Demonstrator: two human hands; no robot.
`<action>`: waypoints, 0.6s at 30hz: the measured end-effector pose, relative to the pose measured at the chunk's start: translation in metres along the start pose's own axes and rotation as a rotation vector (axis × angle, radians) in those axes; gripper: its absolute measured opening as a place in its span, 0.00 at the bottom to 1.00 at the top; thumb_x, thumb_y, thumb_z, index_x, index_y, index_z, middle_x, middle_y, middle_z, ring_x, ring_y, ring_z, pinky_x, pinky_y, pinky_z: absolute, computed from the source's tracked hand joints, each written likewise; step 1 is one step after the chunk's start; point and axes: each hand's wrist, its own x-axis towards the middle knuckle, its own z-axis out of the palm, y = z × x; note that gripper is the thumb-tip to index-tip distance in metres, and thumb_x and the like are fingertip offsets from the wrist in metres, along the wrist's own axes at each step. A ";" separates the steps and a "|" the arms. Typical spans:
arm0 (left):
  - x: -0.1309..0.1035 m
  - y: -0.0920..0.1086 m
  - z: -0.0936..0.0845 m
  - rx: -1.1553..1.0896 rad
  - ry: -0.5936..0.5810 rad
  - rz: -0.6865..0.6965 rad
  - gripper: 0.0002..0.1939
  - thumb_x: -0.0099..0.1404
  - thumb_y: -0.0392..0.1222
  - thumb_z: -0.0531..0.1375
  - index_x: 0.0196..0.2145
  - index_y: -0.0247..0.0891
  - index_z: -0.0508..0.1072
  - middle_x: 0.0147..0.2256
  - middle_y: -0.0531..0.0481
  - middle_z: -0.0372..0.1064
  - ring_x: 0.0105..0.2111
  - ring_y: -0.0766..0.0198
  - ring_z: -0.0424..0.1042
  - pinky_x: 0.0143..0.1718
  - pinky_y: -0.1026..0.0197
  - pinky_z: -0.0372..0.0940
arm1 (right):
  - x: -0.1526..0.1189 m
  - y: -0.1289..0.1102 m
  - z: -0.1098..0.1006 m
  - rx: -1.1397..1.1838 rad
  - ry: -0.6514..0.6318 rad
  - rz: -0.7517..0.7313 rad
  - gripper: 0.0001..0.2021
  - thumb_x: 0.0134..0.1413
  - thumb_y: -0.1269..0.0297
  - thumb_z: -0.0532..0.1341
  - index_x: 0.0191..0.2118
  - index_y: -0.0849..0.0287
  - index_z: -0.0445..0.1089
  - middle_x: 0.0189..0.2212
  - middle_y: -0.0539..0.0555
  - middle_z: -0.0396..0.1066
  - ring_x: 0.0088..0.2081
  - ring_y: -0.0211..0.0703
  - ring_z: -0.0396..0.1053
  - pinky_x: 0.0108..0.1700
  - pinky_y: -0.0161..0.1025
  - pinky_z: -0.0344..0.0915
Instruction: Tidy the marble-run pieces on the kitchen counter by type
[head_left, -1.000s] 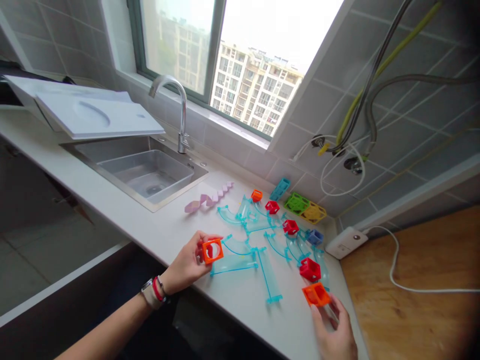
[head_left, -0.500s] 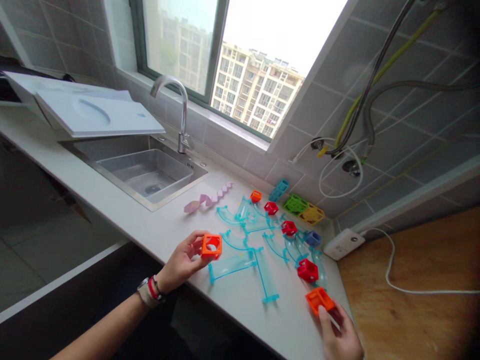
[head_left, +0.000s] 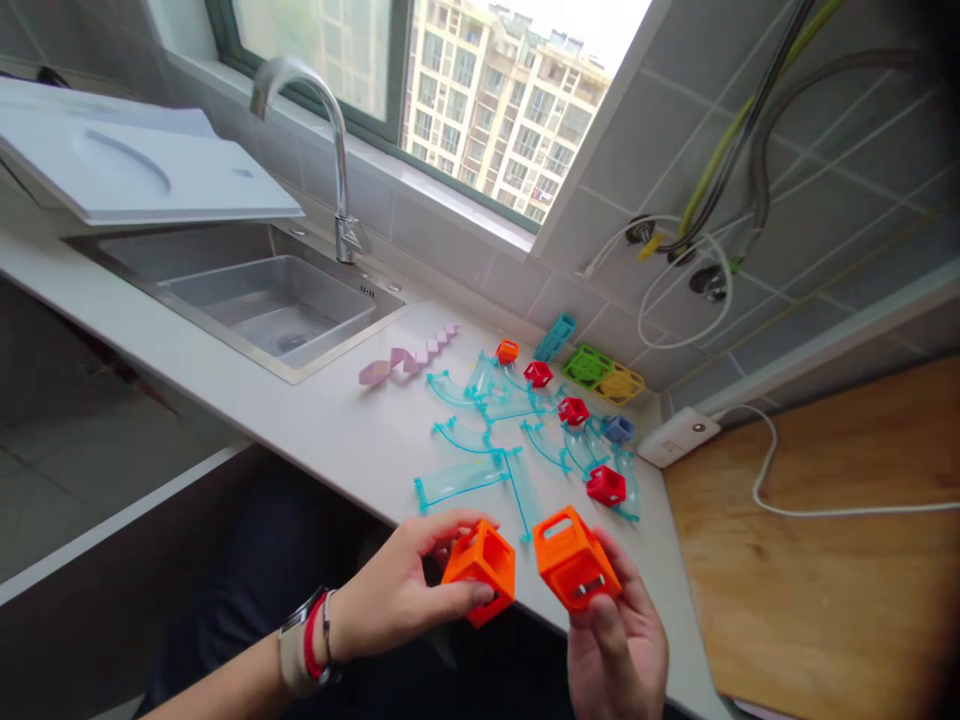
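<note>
My left hand (head_left: pixel 409 590) grips an orange cube frame (head_left: pixel 484 572) between thumb and fingers. Close beside it, my right hand (head_left: pixel 621 640) holds a second orange cube frame (head_left: pixel 576 558), with a slot and an opening showing. A small gap separates the two cubes. Beyond them on the white counter lie translucent teal track pieces, one a straight piece (head_left: pixel 461 480) and others curved. Red cubes (head_left: pixel 606 486) stand among the tracks, with a smaller-looking orange cube (head_left: pixel 507 351) farther back.
Teal (head_left: pixel 555 338), green (head_left: pixel 588 367) and yellow (head_left: pixel 621 383) blocks stand by the wall, near a blue block (head_left: pixel 619 430). A pink spiral (head_left: pixel 405 360) lies near the sink (head_left: pixel 274 310). A white power box (head_left: pixel 679 437) and wooden board (head_left: pixel 817 550) are at right.
Both hands have come together at the counter's front edge, each with its orange cube. The right one moved left and the left one moved right and down. The camera view has shifted too.
</note>
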 end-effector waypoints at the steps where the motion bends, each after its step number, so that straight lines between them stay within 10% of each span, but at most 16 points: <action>1: -0.002 0.000 0.004 0.006 -0.011 -0.011 0.29 0.62 0.52 0.68 0.57 0.38 0.71 0.49 0.44 0.77 0.47 0.52 0.76 0.47 0.57 0.70 | -0.005 0.001 0.008 0.024 -0.022 0.017 0.28 0.51 0.57 0.73 0.57 0.57 0.73 0.51 0.65 0.78 0.49 0.62 0.78 0.48 0.53 0.76; 18: -0.008 0.001 0.005 0.010 -0.084 0.009 0.24 0.63 0.51 0.67 0.55 0.40 0.73 0.48 0.50 0.76 0.46 0.56 0.73 0.48 0.60 0.67 | -0.026 0.022 0.025 -0.027 -0.048 0.029 0.28 0.50 0.62 0.73 0.58 0.55 0.73 0.54 0.63 0.77 0.51 0.60 0.77 0.49 0.49 0.76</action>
